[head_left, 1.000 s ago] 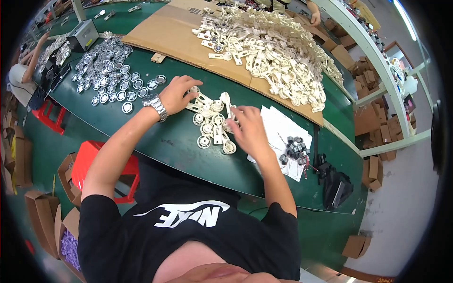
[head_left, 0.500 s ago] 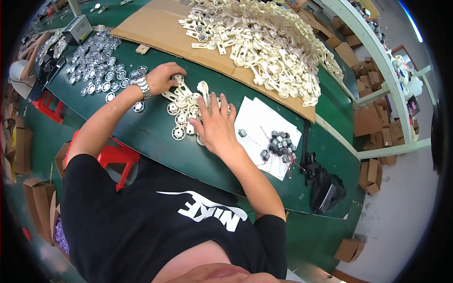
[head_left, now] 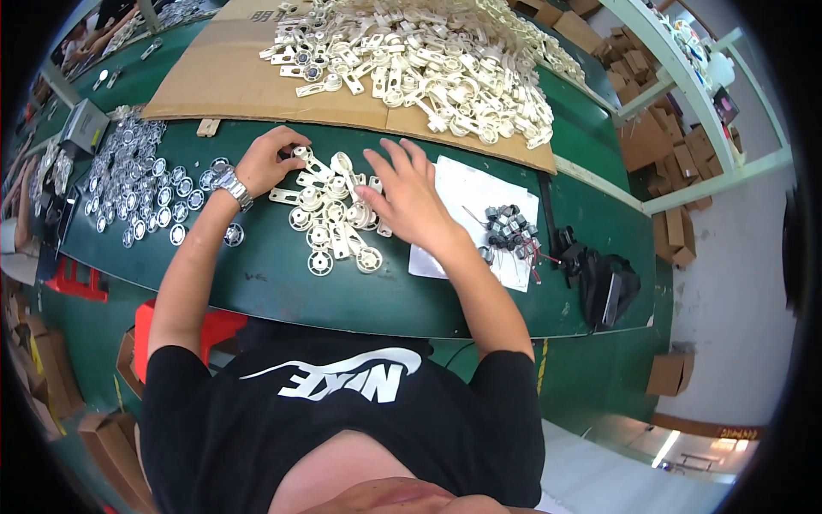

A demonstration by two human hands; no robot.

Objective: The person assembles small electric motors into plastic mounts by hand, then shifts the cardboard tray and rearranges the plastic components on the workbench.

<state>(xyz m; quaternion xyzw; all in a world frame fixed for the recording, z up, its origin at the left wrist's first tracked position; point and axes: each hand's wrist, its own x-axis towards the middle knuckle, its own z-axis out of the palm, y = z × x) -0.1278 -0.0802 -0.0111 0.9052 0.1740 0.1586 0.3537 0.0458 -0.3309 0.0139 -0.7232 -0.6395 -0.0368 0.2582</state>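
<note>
A small pile of cream plastic parts [head_left: 330, 201], flat arms with round ring ends, lies on the green table between my hands. At the pile's far left edge my left hand [head_left: 267, 163] is closed, thumb and fingertips around the end of one cream plastic arm [head_left: 315, 164]. My right hand [head_left: 413, 195] is over the pile's right side, fingers spread and nothing gripped in them. Its palm hides some of what lies beneath. Left of the pile are many round, silvery wheel-like discs [head_left: 164, 197], some close to my left wrist.
A large heap of cream parts [head_left: 428, 68] covers a cardboard sheet [head_left: 205, 81] at the back. On white paper [head_left: 454, 184] at the right sit small motors with wires [head_left: 511, 230]. A black bag [head_left: 606, 287] lies farther right. A red stool [head_left: 218, 330] stands at the near left.
The view has shifted, so the table sits differently in the picture. My right hand has lifted off the pile's middle toward its right side. My left hand stays at the pile's far left edge.
</note>
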